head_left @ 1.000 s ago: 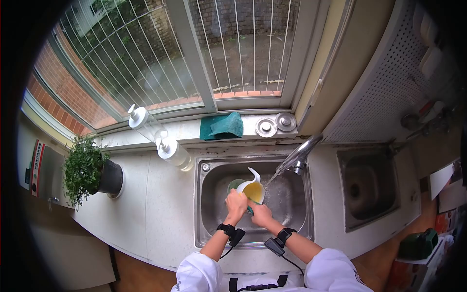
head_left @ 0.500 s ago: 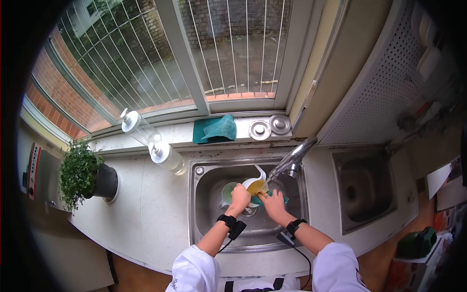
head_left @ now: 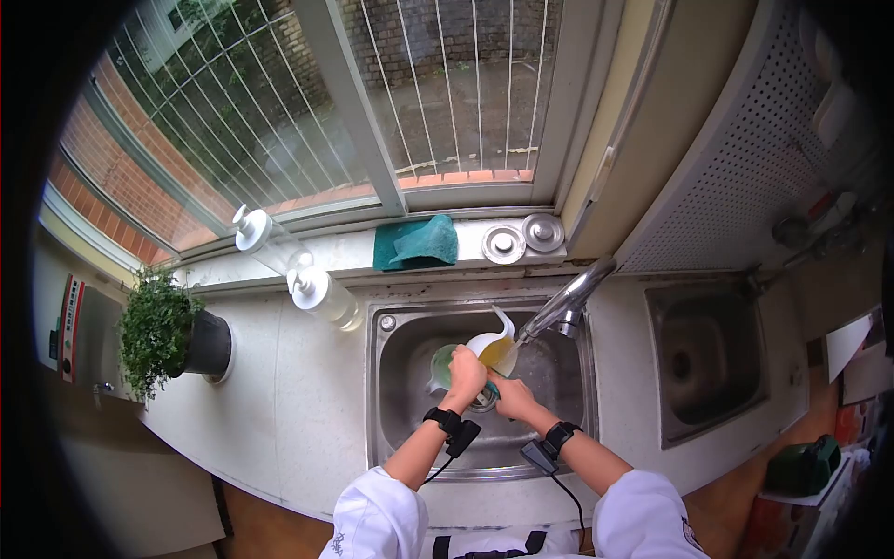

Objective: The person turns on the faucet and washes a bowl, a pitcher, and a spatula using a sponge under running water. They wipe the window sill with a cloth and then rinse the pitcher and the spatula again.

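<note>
My left hand (head_left: pixel 467 374) is closed on the near-left rim of a white bowl (head_left: pixel 498 353) with a yellow inside, tilted under the tap. A curved white handle-like part (head_left: pixel 507 322) sticks up from its far side. Close beside it, my right hand (head_left: pixel 515 399) has its fingers curled around a teal cloth (head_left: pixel 492 388), mostly hidden, at the bowl's near side. Left of my left hand, a pale green bowl with a white edge (head_left: pixel 443 363) sits in the sink (head_left: pixel 410 443), partly covered by the hand. The metal tap (head_left: pixel 566 306) reaches over the bowl.
Two pump bottles (head_left: pixel 326 296) stand left of the sink by the window. Teal cloths (head_left: pixel 416 244) and two round metal lids (head_left: pixel 504 244) lie on the sill. A potted plant (head_left: pixel 205 347) is at the left, a second sink (head_left: pixel 708 368) at the right.
My right hand has moved left and down from the bowl's near-right rim, closer to my left hand. Its fingers, stretched out before, are now curled around the teal cloth. The view has shifted slightly.
</note>
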